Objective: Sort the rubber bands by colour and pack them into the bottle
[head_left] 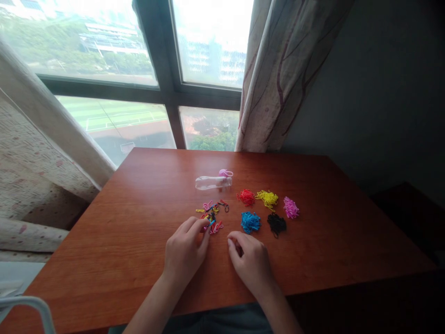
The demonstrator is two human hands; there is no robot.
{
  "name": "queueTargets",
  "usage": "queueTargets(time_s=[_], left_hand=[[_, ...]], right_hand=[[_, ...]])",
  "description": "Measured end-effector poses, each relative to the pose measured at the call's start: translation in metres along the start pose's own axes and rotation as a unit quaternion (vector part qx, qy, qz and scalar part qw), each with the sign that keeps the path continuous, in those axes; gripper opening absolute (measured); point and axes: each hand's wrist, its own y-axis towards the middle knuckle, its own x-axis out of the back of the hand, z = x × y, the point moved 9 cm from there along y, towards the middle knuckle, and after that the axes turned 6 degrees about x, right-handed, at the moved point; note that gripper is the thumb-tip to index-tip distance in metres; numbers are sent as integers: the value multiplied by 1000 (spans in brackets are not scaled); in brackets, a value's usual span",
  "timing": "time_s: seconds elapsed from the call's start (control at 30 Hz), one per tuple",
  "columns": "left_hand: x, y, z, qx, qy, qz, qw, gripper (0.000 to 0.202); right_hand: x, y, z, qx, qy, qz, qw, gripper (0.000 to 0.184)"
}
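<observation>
My left hand (187, 243) is at a mixed heap of small coloured loops (215, 210), which look like rubber bands. Its thumb and forefinger pinch at a blue loop (212, 223) on the near side of the heap. To the right, my right hand (249, 257) rests low over the table, fingers curled and thumb against forefinger; anything in that pinch is hidden. Beyond it lie single-colour piles of the same loops: red (246, 197), yellow (267, 199), pink (291, 208), blue (251, 222) and black (276, 224).
A clear bottle (210, 183) lies on its side behind the heap, with a pink cap and loop (225, 173) by its neck. The brown wooden table (121, 232) meets a window (205, 125) with curtains (274, 69). A pale metal tube (31, 304) stands at lower left.
</observation>
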Motion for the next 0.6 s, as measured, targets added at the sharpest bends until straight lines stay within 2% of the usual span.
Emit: queueTargets(time_s=[0.13,0.23,0.33,0.47,0.6], left_hand=[[0,2,-3,-10,-11,6,1000,12],[-7,10,-15,-39,-14,41,998,14],[-21,22,-39,-88,-16,91,992,17],[-43,37,-78,-156,-5,146,977,18],[-58,49,-97,-176,7,177,968,14]], right_hand=[[-1,0,1,1,-9,0,1000,16],[-3,-3,4,9,-22,10,1000,17],[-6,-7,8,22,-36,20,999,18],[-6,-10,4,10,-69,5,998,17],[-8,-9,0,4,-83,6,996,17]])
